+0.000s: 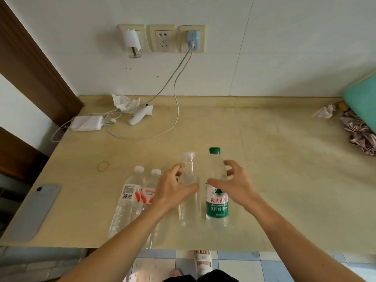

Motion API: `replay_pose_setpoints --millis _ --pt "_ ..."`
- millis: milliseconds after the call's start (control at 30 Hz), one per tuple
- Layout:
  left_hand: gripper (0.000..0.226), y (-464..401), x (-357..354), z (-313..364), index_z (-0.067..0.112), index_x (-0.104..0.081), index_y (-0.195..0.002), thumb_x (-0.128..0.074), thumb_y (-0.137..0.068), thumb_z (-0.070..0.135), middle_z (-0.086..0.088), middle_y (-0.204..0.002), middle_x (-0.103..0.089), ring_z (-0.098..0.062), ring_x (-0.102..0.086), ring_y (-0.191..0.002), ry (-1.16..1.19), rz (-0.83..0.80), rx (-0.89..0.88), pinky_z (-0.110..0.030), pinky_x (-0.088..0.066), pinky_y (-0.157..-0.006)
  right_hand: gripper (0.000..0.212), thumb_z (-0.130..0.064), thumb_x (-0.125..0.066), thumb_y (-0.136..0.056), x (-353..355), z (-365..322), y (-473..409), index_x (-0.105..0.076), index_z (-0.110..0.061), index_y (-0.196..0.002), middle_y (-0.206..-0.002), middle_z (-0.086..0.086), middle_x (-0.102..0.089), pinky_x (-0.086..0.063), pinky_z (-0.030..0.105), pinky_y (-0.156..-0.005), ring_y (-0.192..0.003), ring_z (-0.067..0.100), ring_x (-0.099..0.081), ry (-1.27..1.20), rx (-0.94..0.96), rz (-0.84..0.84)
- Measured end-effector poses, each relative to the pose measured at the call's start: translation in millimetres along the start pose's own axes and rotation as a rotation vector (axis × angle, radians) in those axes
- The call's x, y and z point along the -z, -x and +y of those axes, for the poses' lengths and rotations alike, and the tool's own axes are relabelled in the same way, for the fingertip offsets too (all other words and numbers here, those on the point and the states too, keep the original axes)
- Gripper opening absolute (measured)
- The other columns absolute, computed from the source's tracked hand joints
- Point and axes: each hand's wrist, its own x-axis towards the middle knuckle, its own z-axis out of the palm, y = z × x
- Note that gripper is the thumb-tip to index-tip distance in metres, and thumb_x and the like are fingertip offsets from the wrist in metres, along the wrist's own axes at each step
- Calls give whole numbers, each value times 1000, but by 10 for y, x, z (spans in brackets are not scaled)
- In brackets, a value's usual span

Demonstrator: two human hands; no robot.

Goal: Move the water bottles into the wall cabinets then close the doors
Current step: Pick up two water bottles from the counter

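Your main risk here is a knock-over: the four bottles stand close together near the front edge of the counter (pixel 284 159), and a thin, light bottle gripped high can tip or slip, toppling its neighbour or rolling off onto the floor. Your left hand (pixel 173 192) is curled partly round the unlabelled clear bottle (pixel 189 204), thumb in front and fingers behind, seemingly touching but not yet clamped. Your right hand (pixel 234 186) is wider open, thumb and fingers spread either side of the green-capped bottle (pixel 216 200), barely touching if at all. Two red-labelled bottles (pixel 138 198) wait just left of your left wrist. No wall cabinets are in view, so nothing is stored yet.
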Motion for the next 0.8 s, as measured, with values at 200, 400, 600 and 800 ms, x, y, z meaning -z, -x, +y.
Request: replay_pose_setpoints --millis 200,400,600,800 --pt "81 -103 77 186 35 -49 -135 -80 -62 50 10 -114 -55 -7 -58 -104 8 237 -327 -21 -51 -85 73 -22 -91 -68 109 -258 -15 -43 -47 -115 -112 -22 -58 -51 7 -66 -94 -14 -60 -95 268 125" --pt "74 -111 -30 48 31 -41 -120 -87 -63 37 19 -111 -39 -14 -52 -102 -59 339 -427 -25 -48 -86 74 -18 -90 -70 6 -86 -8 -41 -63 -102 -105 -43 -53 -53 8 -66 -96 -15 -61 -188 259 166" --pt "79 -114 -94 -127 34 -38 -122 -93 -65 25 18 -113 -36 -10 -47 -103 -90 349 -390 -15 -42 -88 74 -25 -88 -72 -36 -70 -60 -37 -65 -106 -114 -32 -55 -48 3 -74 -104 -14 -57 -161 273 155" --pt "87 -94 -157 -136 28 -37 -136 -92 -68 32 6 -130 -47 -10 -51 -116 -1 281 -262 -20 -45 -99 74 -51 -86 -62 -34 114 -117 -33 -70 -111 -117 -32 -56 -52 13 -78 -108 -12 -58 -125 235 123"
